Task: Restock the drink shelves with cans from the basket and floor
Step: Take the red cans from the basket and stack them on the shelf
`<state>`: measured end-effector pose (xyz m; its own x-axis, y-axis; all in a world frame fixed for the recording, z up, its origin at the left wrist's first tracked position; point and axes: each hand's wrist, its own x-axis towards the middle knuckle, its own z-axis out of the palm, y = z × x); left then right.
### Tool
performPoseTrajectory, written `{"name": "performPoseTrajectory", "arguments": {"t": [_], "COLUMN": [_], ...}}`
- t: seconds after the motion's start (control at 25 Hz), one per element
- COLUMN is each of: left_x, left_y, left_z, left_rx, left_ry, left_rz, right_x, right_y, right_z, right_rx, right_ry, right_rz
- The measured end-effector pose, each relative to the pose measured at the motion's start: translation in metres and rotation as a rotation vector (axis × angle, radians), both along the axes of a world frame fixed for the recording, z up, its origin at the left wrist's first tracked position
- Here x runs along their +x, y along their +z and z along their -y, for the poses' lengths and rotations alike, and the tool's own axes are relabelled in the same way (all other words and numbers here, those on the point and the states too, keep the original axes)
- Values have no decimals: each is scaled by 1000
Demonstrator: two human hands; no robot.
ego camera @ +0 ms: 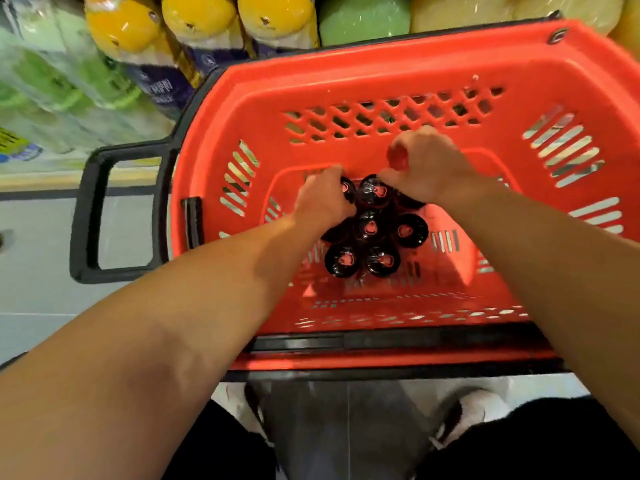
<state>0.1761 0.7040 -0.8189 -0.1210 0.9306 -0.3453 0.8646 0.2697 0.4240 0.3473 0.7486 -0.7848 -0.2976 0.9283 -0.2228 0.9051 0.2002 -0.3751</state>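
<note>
Both my hands are down in the basket [540,74]: left hand [323,199] clenched on one can [347,189], right hand [420,164] grasping a red-topped one. The other cans [369,227] stand just below my hands. I judge them heavy, stiff and smooth; best gripped around the body.

Hardly anything here can be read. The purple-and-white label on the bottle pack [162,84] at the upper left carries a small round emblem and a line of pale characters, too blurred to make out. The black tops of the drinks [372,230] in the red basket [381,74] each bear a reddish mark, but no letters or numbers on them come through, and the yellow tag [14,142] at the far left edge is just a smear.
</note>
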Motion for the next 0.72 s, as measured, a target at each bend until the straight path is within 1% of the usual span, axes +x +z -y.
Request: {"name": "performPoseTrajectory", "arguments": {"t": [0.16,0.36,0.4,0.56,0.72], "left_x": [-14,-39,-46,-62,-65], "left_y": [37,90,99,119,121], "left_z": [-3,2,5,12,13], "left_rx": [53,174,196,351,433], "left_ry": [59,32,69,235,221], "left_rz": [54,127,174,468,594], "right_x": [3,6,6,1,-3], "right_y": [14,24,25,30,24], "right_z": [7,4,4,7,13], "right_rx": [18,30,30,44,26], "right_ry": [13,-31,-45,-43,28], "right_rz": [-58,-117,-120,-116,-59]}}
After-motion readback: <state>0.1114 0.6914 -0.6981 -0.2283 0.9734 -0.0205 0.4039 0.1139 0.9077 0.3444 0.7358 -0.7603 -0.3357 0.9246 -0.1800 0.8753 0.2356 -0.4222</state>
